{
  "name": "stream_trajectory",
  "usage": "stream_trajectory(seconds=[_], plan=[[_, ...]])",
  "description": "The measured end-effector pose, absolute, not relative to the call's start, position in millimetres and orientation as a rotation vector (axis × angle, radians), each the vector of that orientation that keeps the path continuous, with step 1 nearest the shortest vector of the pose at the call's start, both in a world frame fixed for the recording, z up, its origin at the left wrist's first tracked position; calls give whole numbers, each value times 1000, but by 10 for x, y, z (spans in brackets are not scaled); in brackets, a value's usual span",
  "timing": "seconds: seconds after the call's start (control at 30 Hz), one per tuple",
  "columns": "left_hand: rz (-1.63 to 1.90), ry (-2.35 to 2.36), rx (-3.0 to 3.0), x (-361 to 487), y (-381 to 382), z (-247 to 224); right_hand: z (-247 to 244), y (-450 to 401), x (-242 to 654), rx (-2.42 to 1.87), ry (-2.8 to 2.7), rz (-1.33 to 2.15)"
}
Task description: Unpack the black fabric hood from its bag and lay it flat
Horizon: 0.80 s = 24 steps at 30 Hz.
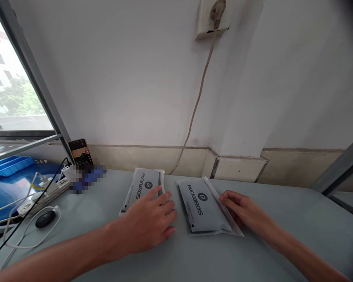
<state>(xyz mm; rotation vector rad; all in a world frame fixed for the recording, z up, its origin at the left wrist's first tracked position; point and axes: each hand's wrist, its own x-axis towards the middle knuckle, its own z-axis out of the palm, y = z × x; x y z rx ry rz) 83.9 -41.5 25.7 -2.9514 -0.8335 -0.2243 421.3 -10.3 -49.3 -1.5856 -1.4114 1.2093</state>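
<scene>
- Here the left hand [148, 223] lies flat and open, fingers spread, its fingertips resting on the near end of the left pouch [142, 188] on the grey table [282, 219].
- The right hand [244, 211], loosely open, touches the right edge of the right pouch [201, 207].
- Both pouches lie side by side, near each other, between the hands.
</scene>
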Motion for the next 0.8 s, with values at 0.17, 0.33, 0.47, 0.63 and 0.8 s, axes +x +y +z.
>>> stream_trajectory(seconds=[0.17,0.33,0.47,0.63,0.8], plan=[[-67,-764,-2734,1063,-93,-87,-510,-108,4318,-1642,-1461,1122],[27,-785,-2613,921,-35,-67,-526,-120,4294,-1700,-1535,1048],[86,-850,-2535,752,-78,-37,-559,-108,4263,-1659,-1582,1071],[129,-984,-2435,719,-72,-111,-601,-120,4211,-1565,-1592,1119],[19,-1046,-2458,957,-214,-188,-586,-167,4113,-1515,-1572,1083]])
